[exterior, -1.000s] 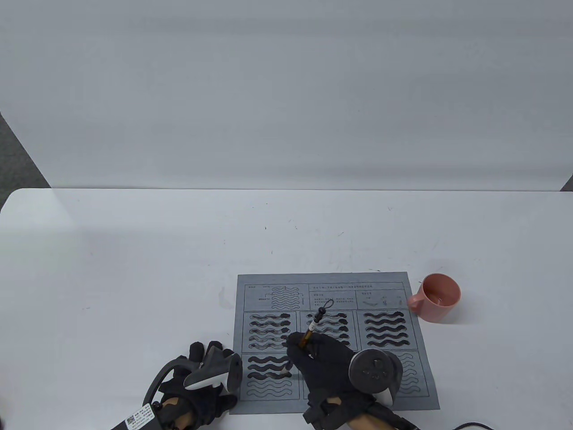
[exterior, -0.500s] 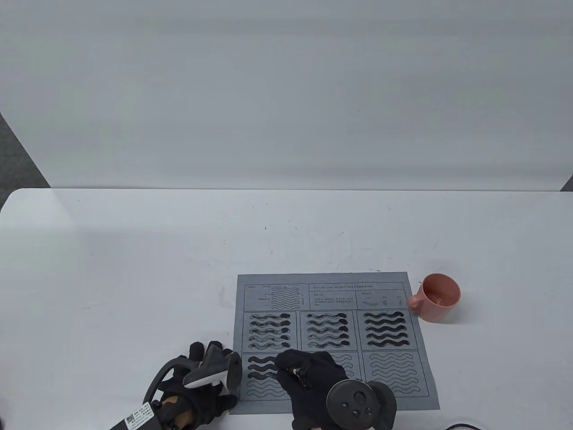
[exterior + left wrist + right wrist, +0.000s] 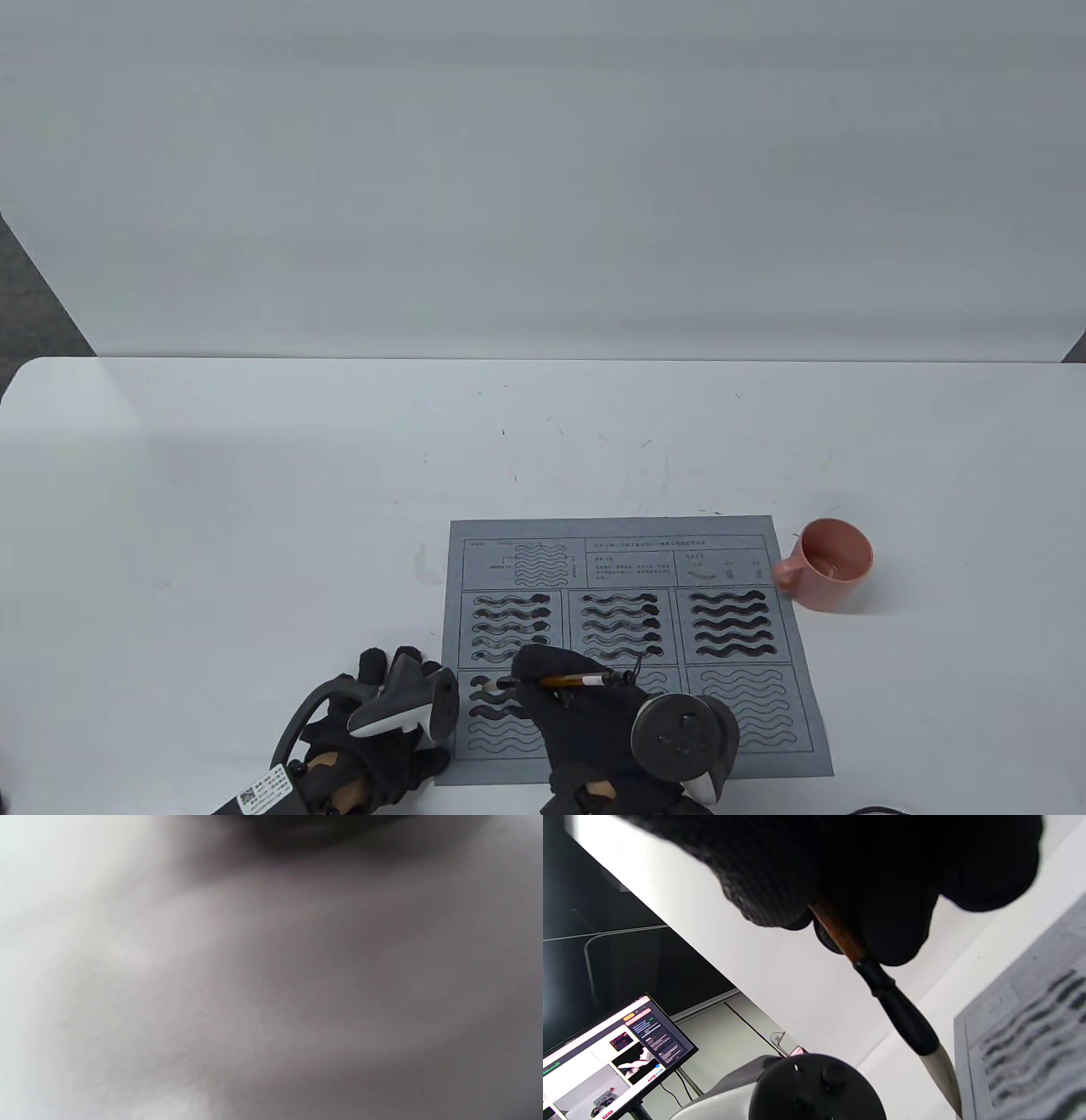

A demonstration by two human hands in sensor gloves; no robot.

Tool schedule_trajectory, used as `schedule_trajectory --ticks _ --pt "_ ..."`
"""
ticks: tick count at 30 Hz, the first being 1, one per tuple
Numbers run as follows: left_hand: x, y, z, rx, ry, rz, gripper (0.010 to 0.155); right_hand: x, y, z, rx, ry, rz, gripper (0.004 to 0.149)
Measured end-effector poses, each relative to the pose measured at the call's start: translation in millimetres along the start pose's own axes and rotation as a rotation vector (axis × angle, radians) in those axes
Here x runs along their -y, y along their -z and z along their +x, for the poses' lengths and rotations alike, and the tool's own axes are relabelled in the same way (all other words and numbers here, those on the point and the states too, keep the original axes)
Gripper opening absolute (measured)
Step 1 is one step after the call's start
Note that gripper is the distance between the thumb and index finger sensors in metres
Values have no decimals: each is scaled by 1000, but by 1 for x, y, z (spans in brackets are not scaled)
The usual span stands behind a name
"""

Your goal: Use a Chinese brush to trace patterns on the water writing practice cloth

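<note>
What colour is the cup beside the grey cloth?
Pink. The cup shows best in the table view.

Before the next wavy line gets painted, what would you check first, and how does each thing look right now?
1. Brush held firmly by the right hand: ok.
2. Tip over the lower-left panel of the cloth: ok.
3. Left hand steadying the cloth's left edge: ok.
4. Bristles wet enough: cannot tell.
5. Pink cup within reach beside the cloth: ok.
6. Tip touching the cloth: cannot tell.

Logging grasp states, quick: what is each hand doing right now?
Left hand: rests by the cloth; fingers unclear.
Right hand: grips the brush.
</note>
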State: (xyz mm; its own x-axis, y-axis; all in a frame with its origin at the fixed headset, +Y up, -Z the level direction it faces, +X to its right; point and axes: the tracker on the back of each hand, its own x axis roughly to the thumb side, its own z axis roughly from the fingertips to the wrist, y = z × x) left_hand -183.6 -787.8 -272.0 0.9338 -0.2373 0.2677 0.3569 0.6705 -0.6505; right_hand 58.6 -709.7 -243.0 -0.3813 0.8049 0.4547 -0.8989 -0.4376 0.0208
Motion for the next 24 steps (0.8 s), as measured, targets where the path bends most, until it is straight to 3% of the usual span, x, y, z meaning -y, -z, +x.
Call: schedule_trajectory --ticks 8,24 --pt "0 0 0 -1 4 0 93 -11 -2 -5 27 6 128 32" --pt "0 -1 1 -4 9 3 93 -16 -1 -7 3 -5 171 33"
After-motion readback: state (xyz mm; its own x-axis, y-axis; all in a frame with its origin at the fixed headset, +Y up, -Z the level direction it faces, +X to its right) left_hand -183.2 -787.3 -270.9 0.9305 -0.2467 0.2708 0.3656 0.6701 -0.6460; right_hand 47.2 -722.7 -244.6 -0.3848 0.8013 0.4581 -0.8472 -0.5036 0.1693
